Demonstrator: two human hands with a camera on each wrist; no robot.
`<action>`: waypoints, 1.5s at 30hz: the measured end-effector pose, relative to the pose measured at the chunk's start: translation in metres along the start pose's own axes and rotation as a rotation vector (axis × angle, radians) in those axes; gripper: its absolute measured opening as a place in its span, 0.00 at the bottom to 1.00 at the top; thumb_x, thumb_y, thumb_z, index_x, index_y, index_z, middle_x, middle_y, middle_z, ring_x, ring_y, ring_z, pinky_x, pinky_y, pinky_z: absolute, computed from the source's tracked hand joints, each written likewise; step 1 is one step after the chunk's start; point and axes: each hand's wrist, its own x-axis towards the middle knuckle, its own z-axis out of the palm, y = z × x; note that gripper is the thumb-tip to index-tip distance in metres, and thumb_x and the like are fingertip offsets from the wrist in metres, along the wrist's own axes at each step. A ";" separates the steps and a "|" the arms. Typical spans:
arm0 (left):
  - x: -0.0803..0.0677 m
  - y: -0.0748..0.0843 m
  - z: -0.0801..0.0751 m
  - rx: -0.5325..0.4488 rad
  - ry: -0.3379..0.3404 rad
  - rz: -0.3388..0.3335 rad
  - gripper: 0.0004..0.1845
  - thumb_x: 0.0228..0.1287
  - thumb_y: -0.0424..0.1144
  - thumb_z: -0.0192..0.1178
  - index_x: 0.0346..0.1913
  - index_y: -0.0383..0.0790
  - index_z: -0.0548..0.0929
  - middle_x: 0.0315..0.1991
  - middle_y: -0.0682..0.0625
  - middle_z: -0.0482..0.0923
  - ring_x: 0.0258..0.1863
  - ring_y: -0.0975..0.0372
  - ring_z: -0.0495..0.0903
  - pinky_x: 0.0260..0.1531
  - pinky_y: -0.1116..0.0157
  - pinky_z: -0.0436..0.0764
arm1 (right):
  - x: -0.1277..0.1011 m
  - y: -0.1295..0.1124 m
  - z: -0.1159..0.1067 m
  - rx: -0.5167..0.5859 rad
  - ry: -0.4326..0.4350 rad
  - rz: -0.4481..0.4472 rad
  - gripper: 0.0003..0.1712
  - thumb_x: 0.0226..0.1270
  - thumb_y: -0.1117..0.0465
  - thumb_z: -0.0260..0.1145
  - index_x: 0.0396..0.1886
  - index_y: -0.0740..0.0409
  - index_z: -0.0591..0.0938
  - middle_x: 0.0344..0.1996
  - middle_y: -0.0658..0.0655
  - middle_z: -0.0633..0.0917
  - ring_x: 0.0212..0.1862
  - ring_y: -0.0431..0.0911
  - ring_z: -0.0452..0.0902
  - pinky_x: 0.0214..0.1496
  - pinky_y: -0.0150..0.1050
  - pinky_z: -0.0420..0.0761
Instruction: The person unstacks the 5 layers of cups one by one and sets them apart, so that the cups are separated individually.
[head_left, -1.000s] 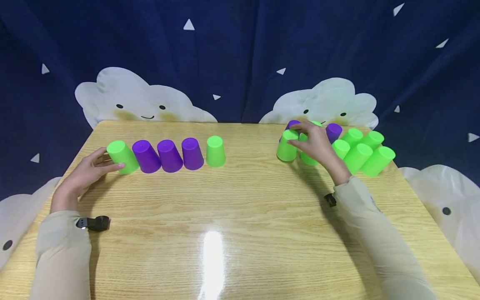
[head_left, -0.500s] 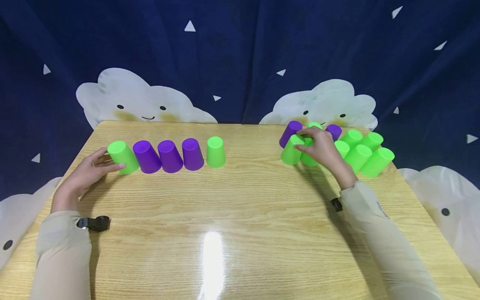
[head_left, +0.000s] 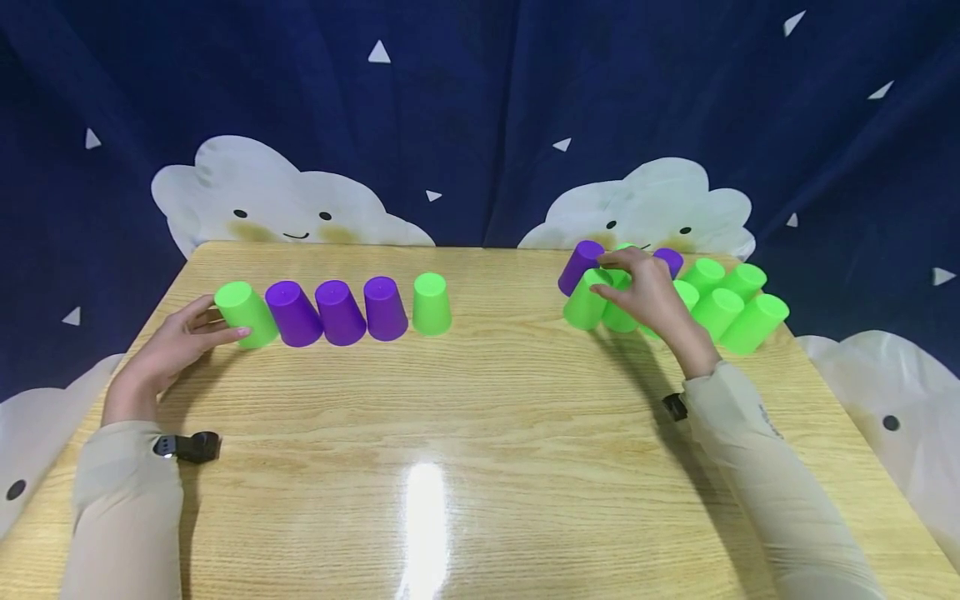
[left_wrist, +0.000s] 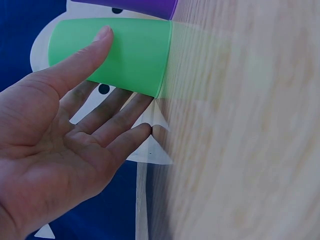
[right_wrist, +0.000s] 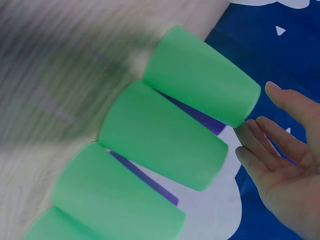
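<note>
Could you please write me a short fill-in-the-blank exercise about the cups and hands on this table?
1. The row by the left hand has five upturned cups; the three in the middle are ____.
2. The left hand touches the ____ end cup of that row.
3. The right hand rests its fingertips on a green cup at the ____ edge of the right cluster.
4. All cups stand on a ____ table.

Missing words: purple; green; left; wooden
</note>
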 end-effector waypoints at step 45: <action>0.002 -0.004 -0.001 0.011 0.007 -0.005 0.41 0.71 0.45 0.60 0.79 0.46 0.50 0.67 0.34 0.58 0.66 0.44 0.60 0.67 0.37 0.53 | 0.066 -0.139 0.134 0.297 -0.202 -0.069 0.27 0.54 0.65 0.78 0.54 0.68 0.82 0.50 0.62 0.82 0.53 0.50 0.80 0.59 0.34 0.75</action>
